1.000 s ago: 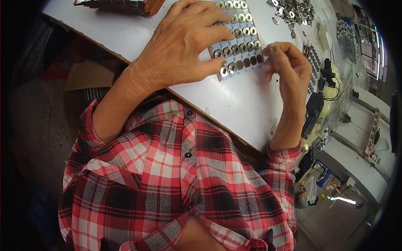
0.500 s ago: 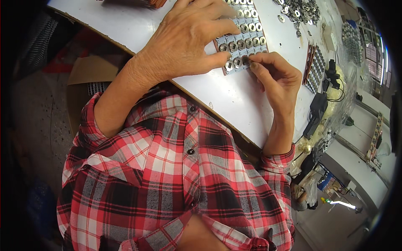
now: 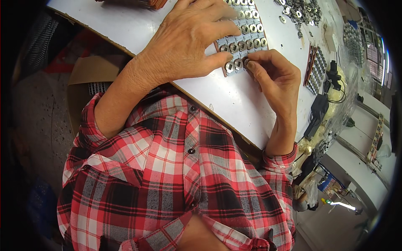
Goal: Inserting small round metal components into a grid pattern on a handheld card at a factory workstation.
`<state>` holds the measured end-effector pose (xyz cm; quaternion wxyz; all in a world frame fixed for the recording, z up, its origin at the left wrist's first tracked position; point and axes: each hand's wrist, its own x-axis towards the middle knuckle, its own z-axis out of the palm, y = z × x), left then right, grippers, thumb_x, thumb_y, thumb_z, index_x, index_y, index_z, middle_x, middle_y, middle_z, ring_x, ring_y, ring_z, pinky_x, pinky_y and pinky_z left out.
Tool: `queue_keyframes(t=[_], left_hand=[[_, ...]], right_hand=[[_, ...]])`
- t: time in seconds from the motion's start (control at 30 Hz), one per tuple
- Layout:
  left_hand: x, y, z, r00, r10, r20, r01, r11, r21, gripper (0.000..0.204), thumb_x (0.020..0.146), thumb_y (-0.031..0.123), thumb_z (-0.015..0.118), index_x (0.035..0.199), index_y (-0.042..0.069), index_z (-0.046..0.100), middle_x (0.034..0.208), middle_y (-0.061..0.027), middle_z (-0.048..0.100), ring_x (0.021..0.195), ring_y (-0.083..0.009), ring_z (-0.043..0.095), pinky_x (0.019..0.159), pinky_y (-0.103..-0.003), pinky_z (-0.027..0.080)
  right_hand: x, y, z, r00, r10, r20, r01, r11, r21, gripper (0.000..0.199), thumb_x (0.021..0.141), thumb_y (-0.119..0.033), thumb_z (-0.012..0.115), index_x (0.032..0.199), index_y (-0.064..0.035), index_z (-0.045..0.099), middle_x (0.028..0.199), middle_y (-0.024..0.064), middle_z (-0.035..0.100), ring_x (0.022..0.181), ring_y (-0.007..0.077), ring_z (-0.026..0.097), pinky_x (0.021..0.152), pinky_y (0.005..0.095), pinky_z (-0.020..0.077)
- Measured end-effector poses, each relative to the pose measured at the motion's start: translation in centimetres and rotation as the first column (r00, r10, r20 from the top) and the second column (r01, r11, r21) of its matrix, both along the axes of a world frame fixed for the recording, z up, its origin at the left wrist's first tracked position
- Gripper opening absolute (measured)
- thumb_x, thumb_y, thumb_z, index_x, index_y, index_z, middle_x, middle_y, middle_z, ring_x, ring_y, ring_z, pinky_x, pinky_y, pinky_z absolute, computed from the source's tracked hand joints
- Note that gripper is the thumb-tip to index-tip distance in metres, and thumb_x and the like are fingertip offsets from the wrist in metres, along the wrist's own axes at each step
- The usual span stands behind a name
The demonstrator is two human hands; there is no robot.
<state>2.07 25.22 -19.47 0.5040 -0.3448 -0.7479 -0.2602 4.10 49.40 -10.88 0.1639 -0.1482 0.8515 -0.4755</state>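
A light-blue circuit board panel (image 3: 237,55) lies on the white table, set with rows of round metal clips that have diamond-shaped openings. My left hand (image 3: 180,48) rests along its left side, fingers spread, the thumb touching the near rows and the other fingertips on the panel's edge. At the nearest row my right hand (image 3: 274,75) pinches a small round metal clip (image 3: 246,61) between thumb and forefinger. The fingertips partly cover that clip. Two seated clips, one of them a round clip (image 3: 238,64), stand just left of it in the same row.
A heap of loose metal clips (image 3: 307,12) lies at the far right. Nearer, another filled panel (image 3: 317,69) leans beside black adapters (image 3: 319,109) and cables. A stack of brown boards (image 3: 155,3) sits at the far left. Below the table edge is an open cardboard box (image 3: 90,72).
My right hand has shifted slightly, and the clip in its fingers now sits down against the near row. My left hand has stayed almost where it was.
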Motion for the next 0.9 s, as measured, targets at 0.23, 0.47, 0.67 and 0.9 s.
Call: queue_keyframes(t=[0.23,0.47,0.67,0.9], left_hand=[[2.5,-0.1,3.9,0.938,-0.013,0.346,0.020,1.000,-0.015,0.036,0.077,0.021,0.080,0.107,0.003,0.071,0.122,-0.0174,0.065,0.121,-0.0354,0.057,0.103,-0.048,0.042],[3.4,-0.3,5.3,0.777,-0.037,0.629,0.049,0.999,-0.001,0.038,0.076,0.022,0.081,0.108,0.003,0.072,0.123,-0.0179,0.065,0.121,-0.0359,0.057,0.103,-0.049,0.042],[3.6,0.6,4.7,0.794,0.069,0.604,-0.040,0.997,-0.061,0.041,0.068,0.012,0.083,0.108,0.009,0.076,0.129,-0.0095,0.068,0.128,-0.0301,0.059,0.107,-0.045,0.043],[3.5,0.6,3.6,0.807,0.031,0.589,-0.040,0.999,0.003,0.032,0.071,0.018,0.080,0.101,0.007,0.075,0.121,-0.0109,0.068,0.122,-0.0292,0.060,0.109,-0.046,0.040]], right_hand=[[-0.2,0.5,-1.2,0.987,0.061,-0.146,-0.068,0.997,-0.038,0.014,0.094,0.005,0.071,0.107,0.0012,0.076,0.089,-0.0018,0.062,0.073,0.0035,0.054,0.062,0.0192,0.0399],[-0.4,0.7,-0.6,0.987,0.096,-0.127,-0.102,0.994,-0.035,0.019,0.095,0.005,0.070,0.112,0.0007,0.075,0.091,-0.0015,0.064,0.075,0.0036,0.056,0.063,0.0183,0.0406],[-6.2,3.1,-1.2,0.898,-0.132,-0.419,0.183,0.980,0.082,0.026,0.096,-0.007,0.071,0.121,-0.0039,0.075,0.085,-0.0008,0.071,0.069,0.0044,0.059,0.057,0.0188,0.0423],[-11.6,3.9,-2.5,0.851,-0.079,-0.520,0.234,0.942,0.240,0.015,0.095,-0.016,0.073,0.103,-0.0040,0.074,0.081,-0.0023,0.068,0.071,0.0056,0.057,0.063,0.0221,0.0458]])
